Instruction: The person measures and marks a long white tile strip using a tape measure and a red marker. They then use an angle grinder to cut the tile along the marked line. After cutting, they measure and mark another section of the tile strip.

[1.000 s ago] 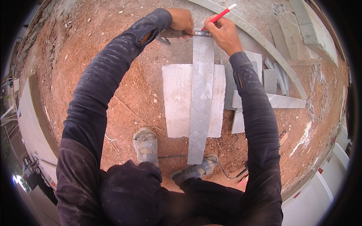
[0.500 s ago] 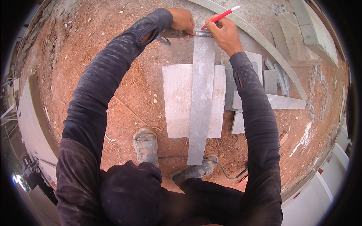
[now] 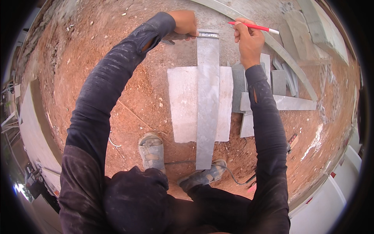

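Dusty dark sleeves [image 3: 91,107] are being extended forward from the lower edge. Two strapped sandals [image 3: 152,153] are being worn on reddish soil [image 3: 134,91]; the right one is being partly covered from view by the near end of a long grey strip [image 3: 207,89]. A thin dark cable [image 3: 233,177] is running just beside that sandal. Farther out, the strip is being crossed underneath by a rough white block [image 3: 183,103], both strip ends projecting past it. To the right, grey and pale offcuts [image 3: 279,82] are being partly hidden by the right forearm.

At the strip's far end, a narrow silvery bar [image 3: 208,35] is being held crosswise, just short of the edge. Its left end is being pinched by the left hand [image 3: 184,22], fingers pressed together; thumb placement cannot be told. A red pencil [image 3: 255,27] is being pinched between the right hand's [image 3: 251,46] thumb and fingers, tip pointing left, apart from the strip; the lower fingers are being curled.

Beyond, a long pale band [image 3: 281,49], appearing curved, is lying past the right hand. Thick grey slabs [image 3: 324,31] are being seen at upper right.
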`<state>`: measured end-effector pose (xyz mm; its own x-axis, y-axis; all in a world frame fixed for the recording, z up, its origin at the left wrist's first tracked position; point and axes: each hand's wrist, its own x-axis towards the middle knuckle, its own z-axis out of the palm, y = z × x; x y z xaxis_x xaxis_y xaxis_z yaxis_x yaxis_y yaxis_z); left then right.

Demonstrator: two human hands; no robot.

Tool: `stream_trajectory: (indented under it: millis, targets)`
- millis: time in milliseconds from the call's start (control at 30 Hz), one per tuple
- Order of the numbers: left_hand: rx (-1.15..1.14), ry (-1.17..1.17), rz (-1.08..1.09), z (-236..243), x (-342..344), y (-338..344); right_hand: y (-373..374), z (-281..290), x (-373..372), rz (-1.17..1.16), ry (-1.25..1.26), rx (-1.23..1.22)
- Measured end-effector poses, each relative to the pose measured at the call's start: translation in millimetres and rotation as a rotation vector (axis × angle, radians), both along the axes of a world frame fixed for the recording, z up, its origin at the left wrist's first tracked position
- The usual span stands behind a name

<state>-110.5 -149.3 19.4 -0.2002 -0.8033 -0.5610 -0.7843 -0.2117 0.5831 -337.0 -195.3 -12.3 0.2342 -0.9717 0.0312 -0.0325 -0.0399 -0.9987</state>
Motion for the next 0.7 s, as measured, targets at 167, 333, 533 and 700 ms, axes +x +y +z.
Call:
stream_trajectory:
  millis: [167, 333, 533, 700]
  targets:
    - [-0.034, 0.066, 0.010, 3, 8, 19, 27, 46, -54, 0.055, 0.151, -0.054]
    - [-0.061, 0.095, 0.007, 27, -16, 102, 97, 107, -147, 0.247, 0.438, 0.135]
    - [0.144, 0.166, -0.131, 31, -94, 257, 219, 136, -232, 0.274, 0.498, 0.392]
    - [0.254, 0.238, -0.110, 1, -148, 346, 268, 99, -223, 0.056, 0.250, 0.290]
